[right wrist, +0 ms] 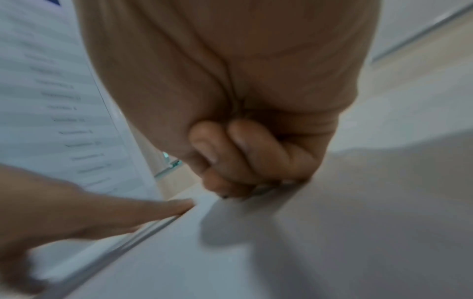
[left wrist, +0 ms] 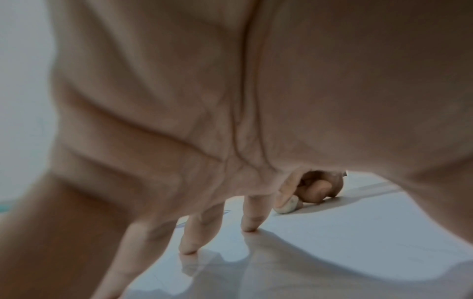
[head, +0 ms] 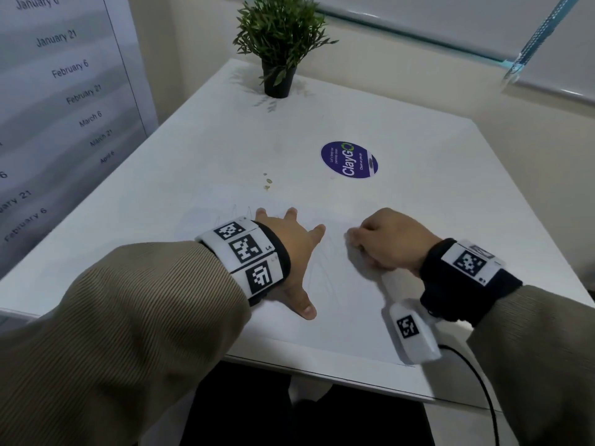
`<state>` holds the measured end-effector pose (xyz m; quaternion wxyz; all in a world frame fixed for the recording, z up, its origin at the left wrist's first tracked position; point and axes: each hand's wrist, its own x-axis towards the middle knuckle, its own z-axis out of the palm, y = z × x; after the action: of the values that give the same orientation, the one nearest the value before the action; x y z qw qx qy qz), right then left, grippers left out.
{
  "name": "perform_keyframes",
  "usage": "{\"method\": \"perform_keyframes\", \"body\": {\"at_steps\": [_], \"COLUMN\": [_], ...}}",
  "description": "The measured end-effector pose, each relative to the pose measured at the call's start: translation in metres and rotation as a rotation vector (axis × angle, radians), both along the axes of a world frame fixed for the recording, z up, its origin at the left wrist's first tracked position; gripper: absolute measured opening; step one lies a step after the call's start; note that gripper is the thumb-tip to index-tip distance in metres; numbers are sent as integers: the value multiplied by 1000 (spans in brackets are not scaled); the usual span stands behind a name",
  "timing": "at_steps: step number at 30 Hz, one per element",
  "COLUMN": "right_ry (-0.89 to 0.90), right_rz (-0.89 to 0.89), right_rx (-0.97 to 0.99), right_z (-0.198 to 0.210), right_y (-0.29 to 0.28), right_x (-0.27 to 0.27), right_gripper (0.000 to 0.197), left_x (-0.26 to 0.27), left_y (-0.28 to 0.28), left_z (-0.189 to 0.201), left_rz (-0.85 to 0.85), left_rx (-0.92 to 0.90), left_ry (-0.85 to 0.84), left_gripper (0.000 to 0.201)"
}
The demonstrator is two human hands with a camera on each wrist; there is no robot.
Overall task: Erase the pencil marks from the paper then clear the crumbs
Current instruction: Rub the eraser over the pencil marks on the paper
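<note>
Two hands are at work on one sheet, so the erasing step looks to be in hand and the crumb clearing is not yet begun. The worktop (head: 418, 194) is white and broad, with open room beyond both hands and out to the right of the right hand; its near edge lies just below the wrists, and its left edge lies beyond the left forearm, with a wall chart (head: 58, 101) past it. The paper (head: 347, 304) lies flat under both hands, its near edge close to the worktop's near edge, so strokes pulled toward the body have little margin. Faint pencil marks (head: 322, 265) show between the hands and others peek out past the left hand's fingers, so I judge the job partly done at most. The left hand (head: 289, 249) is spread with straight fingers, pressing the sheet down. The right hand (head: 391, 241) is curled, fingertips down on the paper; the left wrist view shows it pinching a small pale eraser (left wrist: 286, 205) against the sheet. The next move calls for short rubs toward the left hand, with the sheet held taut. A plant (head: 279, 43) and a sticker (head: 349, 160) sit well beyond the fingers, with a few small flecks (head: 267, 181) between.
</note>
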<state>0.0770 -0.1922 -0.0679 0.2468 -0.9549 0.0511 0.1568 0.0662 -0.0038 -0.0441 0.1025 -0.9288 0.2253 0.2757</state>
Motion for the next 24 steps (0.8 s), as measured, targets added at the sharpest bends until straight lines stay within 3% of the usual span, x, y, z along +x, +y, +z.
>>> {"method": "perform_keyframes", "body": {"at_steps": [3,7,12,16,20,24], "right_ry": [120,-5,142,-13,131,26], "right_rz": [169,37,216,16,200,47], "right_rx": [5,-24,5,-17,-7,-36], "right_z": [-2,3,1,2,1,4], "right_y": [15,6,20,3,16,3], "right_x": [-13,5,-8,12,-8,11], "right_gripper": [47,44,48,44,47,44], "left_x": [-1,0,5,7,9,10], "left_y": [0,-2,9,15,20,19], "left_z": [0,-1,-9,-14,-19,-18], "left_rz": [-17,-4,-42,-35,-40,-40], "left_rx": [-1,-5,-7,-30,-50,-37], "left_ry": [-15,-13,-82,-62,-48,-32], "left_gripper": [133,133,136,134,135,135]}}
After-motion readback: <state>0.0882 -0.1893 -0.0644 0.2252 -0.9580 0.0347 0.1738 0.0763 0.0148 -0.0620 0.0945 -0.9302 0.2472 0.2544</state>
